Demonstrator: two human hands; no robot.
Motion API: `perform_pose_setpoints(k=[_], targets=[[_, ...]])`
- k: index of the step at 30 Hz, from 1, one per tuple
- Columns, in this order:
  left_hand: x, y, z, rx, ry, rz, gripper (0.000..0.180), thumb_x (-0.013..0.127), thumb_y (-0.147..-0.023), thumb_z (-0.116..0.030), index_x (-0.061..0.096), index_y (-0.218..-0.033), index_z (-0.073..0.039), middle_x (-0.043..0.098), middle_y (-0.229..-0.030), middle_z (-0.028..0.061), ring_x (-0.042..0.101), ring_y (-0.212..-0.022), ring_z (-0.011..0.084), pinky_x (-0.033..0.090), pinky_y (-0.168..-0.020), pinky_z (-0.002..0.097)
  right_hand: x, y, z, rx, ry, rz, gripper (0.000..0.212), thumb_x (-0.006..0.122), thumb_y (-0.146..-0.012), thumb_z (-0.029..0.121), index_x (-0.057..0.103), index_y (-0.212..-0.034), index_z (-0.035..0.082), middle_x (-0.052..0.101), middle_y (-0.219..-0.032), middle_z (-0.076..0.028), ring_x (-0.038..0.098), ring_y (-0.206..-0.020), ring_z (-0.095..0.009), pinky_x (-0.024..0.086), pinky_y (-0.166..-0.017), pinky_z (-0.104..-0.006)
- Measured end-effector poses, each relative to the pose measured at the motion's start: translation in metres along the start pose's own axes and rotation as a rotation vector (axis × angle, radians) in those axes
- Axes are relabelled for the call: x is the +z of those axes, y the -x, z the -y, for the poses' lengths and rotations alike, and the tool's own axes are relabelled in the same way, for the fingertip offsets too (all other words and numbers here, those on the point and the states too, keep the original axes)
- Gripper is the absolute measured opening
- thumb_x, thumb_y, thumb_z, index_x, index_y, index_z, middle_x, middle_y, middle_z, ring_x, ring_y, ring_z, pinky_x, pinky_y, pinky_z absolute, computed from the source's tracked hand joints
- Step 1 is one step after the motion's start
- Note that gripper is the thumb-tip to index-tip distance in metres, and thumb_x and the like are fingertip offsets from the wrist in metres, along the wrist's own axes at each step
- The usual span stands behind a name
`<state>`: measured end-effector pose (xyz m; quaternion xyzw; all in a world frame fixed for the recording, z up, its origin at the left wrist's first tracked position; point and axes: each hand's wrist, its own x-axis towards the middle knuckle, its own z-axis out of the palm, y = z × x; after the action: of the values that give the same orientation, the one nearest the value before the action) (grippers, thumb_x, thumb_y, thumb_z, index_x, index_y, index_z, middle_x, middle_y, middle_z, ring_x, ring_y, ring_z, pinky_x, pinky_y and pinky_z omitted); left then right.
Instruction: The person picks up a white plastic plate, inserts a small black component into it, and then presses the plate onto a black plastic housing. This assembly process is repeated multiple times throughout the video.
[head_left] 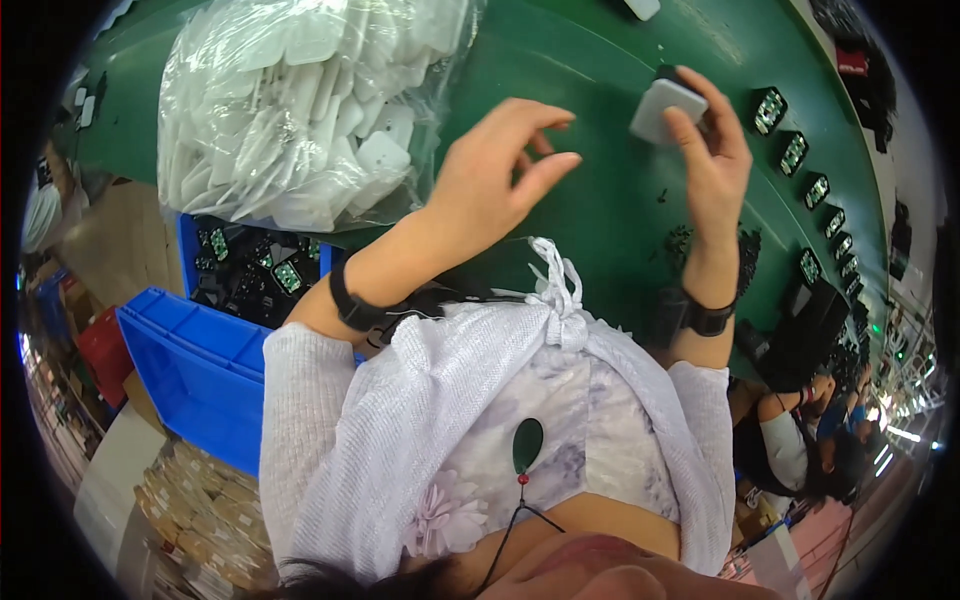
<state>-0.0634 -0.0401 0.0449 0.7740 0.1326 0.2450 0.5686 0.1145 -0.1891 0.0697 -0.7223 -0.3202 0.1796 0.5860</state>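
Note:
My right hand (pixel 718 150), up over the green table (pixel 590 210), grips a pale rounded-square plastic cover (pixel 660 108) between thumb and fingers. Something black shows behind the cover's top edge; I cannot make out whether it is a separate part. My left hand (pixel 490 165) hovers to the left of it, thumb and fingers apart, holding nothing. Beside that hand lies a clear plastic bag (pixel 300 130) full of white rounded covers.
Black housings with green circuit boards (pixel 793 153) stand in a row along the table's right side. Small black parts (pixel 748 250) lie near my right wrist. A blue bin (pixel 187 245) holds black parts and boards; another blue bin (pixel 195 375) sits below it. People work at lower right.

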Motion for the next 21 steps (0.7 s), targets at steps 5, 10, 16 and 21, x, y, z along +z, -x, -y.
perform_pose_setpoints(k=[5, 10, 16, 21], targets=[[-0.073, 0.016, -0.007, 0.073, -0.590, -0.310, 0.010, 0.068, -0.085, -0.004, 0.065, -0.095, -0.004, 0.063, -0.094, 0.0089, 0.059, -0.072, 0.0218, 0.048, -0.065, 0.0325, -0.046, -0.055, -0.041, -0.035, 0.367, -0.040, 0.041, 0.069, -0.091, 0.012, 0.059, -0.131, 0.004, 0.064, -0.118, -0.007, 0.060, -0.101, -0.012, 0.049, -0.088, -0.0242], [-0.104, 0.019, 0.001, 0.154, -0.932, -0.157, 0.018, 0.069, -0.080, -0.002, 0.066, -0.097, -0.005, 0.063, -0.091, 0.0092, 0.058, -0.087, 0.0277, 0.046, -0.074, 0.0380, -0.091, -0.104, -0.073, 0.027, 0.379, 0.093, 0.041, 0.068, -0.093, 0.016, 0.058, -0.131, 0.004, 0.065, -0.117, -0.007, 0.060, -0.103, -0.013, 0.047, -0.091, -0.0248], [-0.091, 0.029, -0.015, -0.050, -1.045, 0.152, 0.045, 0.076, -0.073, -0.011, 0.062, -0.115, -0.004, 0.060, -0.105, 0.0080, 0.055, -0.097, 0.0272, 0.046, -0.083, 0.0385, -0.093, -0.123, -0.072, 0.184, 0.403, 0.190, 0.041, 0.067, -0.094, 0.023, 0.060, -0.130, 0.005, 0.066, -0.114, -0.005, 0.060, -0.104, -0.013, 0.046, -0.093, -0.0254], [-0.092, 0.039, -0.023, -0.085, -1.149, 0.210, 0.059, 0.080, -0.068, -0.012, 0.057, -0.122, -0.002, 0.055, -0.115, 0.0108, 0.053, -0.102, 0.0295, 0.045, -0.085, 0.0398, -0.097, -0.118, -0.077, 0.166, 0.540, 0.049, 0.041, 0.067, -0.094, 0.026, 0.061, -0.130, 0.006, 0.067, -0.113, -0.006, 0.060, -0.101, -0.012, 0.047, -0.090, -0.0254]])
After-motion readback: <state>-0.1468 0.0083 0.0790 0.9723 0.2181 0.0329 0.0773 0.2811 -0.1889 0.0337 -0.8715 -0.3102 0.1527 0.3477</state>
